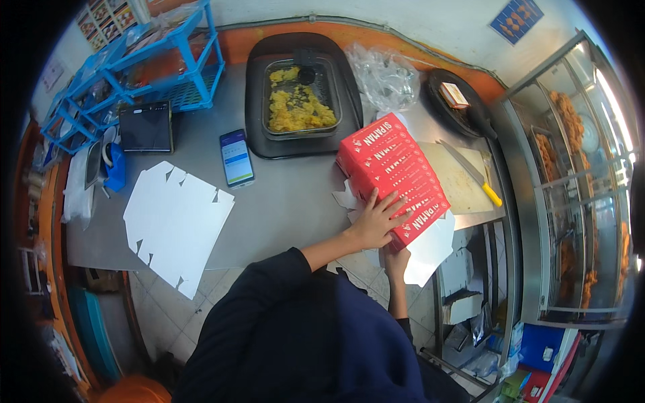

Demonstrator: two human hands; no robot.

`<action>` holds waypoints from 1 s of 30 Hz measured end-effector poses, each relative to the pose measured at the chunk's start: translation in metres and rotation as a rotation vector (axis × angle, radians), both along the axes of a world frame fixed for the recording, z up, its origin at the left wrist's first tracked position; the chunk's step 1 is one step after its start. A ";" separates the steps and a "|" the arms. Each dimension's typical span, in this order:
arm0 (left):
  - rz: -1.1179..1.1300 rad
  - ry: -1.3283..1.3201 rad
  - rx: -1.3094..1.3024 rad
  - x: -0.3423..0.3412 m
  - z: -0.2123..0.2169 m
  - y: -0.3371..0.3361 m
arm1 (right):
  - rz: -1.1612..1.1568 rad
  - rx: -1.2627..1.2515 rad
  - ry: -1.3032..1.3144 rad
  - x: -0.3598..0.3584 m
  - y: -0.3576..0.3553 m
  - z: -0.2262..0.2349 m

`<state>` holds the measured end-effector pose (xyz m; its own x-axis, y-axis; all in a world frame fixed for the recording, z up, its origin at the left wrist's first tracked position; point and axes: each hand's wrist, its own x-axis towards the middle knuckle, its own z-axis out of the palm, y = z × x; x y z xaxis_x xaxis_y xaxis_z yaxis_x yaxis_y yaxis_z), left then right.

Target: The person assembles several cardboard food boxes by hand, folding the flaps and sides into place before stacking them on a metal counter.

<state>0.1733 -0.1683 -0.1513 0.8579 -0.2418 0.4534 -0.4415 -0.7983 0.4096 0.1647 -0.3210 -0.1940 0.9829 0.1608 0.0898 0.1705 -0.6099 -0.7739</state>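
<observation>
A row of several red cardboard boxes (386, 158) with white print lies pressed together at the right of the steel table, reaching its near edge. My left hand (379, 221) rests on top of the row at its near end, fingers spread. Against the near end face is my right hand (396, 260), closed on the last box, its fingertips partly hidden beneath. Flat white cardboard sheets (430, 248) show under and beside the boxes. Another white cut cardboard blank (178, 225) lies at the left, overhanging the near edge.
A phone (237, 158) lies mid-table. Behind it, a black tray (255, 144) bears a glass dish (326, 127) of yellow food. On the right, a yellow-handled knife (477, 173) rests on a cutting board (450, 185), beside a glass food cabinet (531, 174). A blue rack (201, 91) stands back left.
</observation>
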 end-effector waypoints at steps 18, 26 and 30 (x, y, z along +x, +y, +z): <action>0.051 -0.108 -0.011 0.006 -0.018 -0.009 | 0.019 0.179 -0.180 0.017 0.016 -0.036; 0.013 -0.150 -0.060 0.004 -0.024 -0.002 | 0.080 0.147 -0.154 0.017 0.012 -0.015; 0.035 -0.181 -0.073 0.003 -0.032 -0.009 | 0.042 0.233 -0.127 0.018 0.013 -0.030</action>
<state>0.1766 -0.1772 -0.1833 0.7679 -0.1740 0.6165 -0.4857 -0.7857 0.3832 0.1827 -0.3078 -0.2241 0.9543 0.1613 0.2516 0.2966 -0.4087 -0.8631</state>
